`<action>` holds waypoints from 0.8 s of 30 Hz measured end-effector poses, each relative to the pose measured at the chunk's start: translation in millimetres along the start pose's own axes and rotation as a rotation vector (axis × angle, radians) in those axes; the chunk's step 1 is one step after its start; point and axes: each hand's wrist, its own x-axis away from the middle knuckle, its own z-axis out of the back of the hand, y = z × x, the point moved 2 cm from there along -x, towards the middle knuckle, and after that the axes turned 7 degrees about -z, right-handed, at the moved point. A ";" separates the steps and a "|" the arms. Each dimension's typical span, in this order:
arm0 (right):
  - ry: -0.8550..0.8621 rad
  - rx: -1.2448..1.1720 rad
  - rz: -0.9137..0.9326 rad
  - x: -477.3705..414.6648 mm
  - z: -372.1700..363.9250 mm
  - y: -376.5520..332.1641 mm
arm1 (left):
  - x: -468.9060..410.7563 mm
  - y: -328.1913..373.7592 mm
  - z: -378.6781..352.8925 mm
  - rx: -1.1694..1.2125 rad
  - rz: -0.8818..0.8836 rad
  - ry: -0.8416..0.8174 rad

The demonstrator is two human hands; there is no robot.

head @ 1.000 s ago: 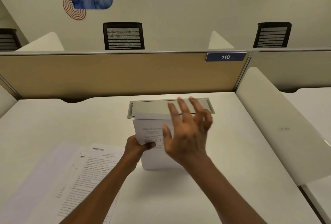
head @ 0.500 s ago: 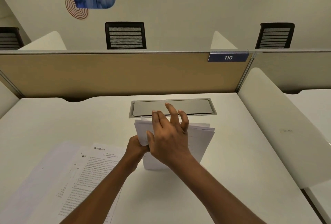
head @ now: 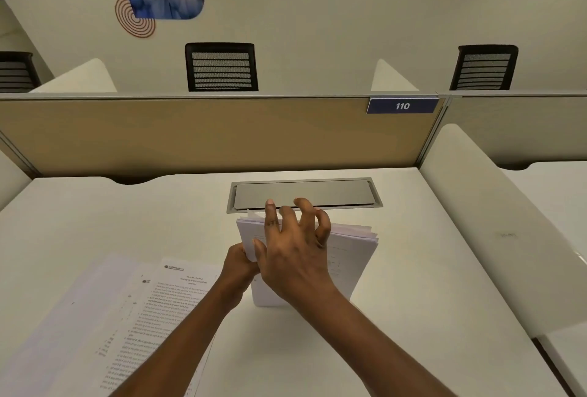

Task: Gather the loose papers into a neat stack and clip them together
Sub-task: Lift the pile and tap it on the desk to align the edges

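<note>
A stack of white papers (head: 352,256) stands on its bottom edge on the white desk (head: 413,317), tilted away from me, its top edges slightly uneven. My left hand (head: 238,264) grips the stack's left edge. My right hand (head: 295,247) lies against the front of the stack, fingers spread and curled over its top edge. Loose printed sheets (head: 127,323) lie flat on the desk at the lower left, overlapping each other. No clip is in view.
A grey metal cable-port lid (head: 305,193) is set in the desk just behind the stack. A tan partition (head: 190,136) with a "110" label closes the back. A white side divider (head: 495,225) bounds the right. Black chairs stand beyond.
My right hand came in from the right onto the stack's front and its fingers now hook over the top edge. The stack leans back and to the right more, showing its right side.
</note>
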 end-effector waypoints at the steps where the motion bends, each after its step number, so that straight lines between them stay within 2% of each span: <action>1: 0.001 0.001 0.008 0.2 -0.6 0.2 | -0.5 -0.3 -0.1 -0.004 0.001 0.002; 8: -0.004 -0.003 0.062 0.6 -2.5 1.2 | -2.8 -4.7 -1.0 -0.004 0.002 0.010; 13: -0.065 0.002 0.135 0.7 -6.7 0.9 | -4.1 -9.9 -2.4 -0.106 -0.037 0.000; 16: -0.015 -0.008 0.179 1.8 -3.4 1.7 | -4.3 -10.8 -2.4 -0.097 -0.036 -0.008; 19: 0.154 -0.154 0.043 6.7 4.1 26.2 | -5.8 -13.7 3.1 0.093 0.030 -0.043; 22: 0.460 -0.519 -0.176 25.7 5.8 79.5 | -6.8 -16.9 6.0 0.167 0.056 -0.069; 23: 0.494 -0.647 -0.286 33.5 1.9 97.7 | -6.8 -17.5 5.7 0.181 0.055 -0.080; 24: 0.428 -0.784 -0.419 40.7 -5.6 113.2 | -6.5 -17.1 4.7 0.194 0.053 -0.085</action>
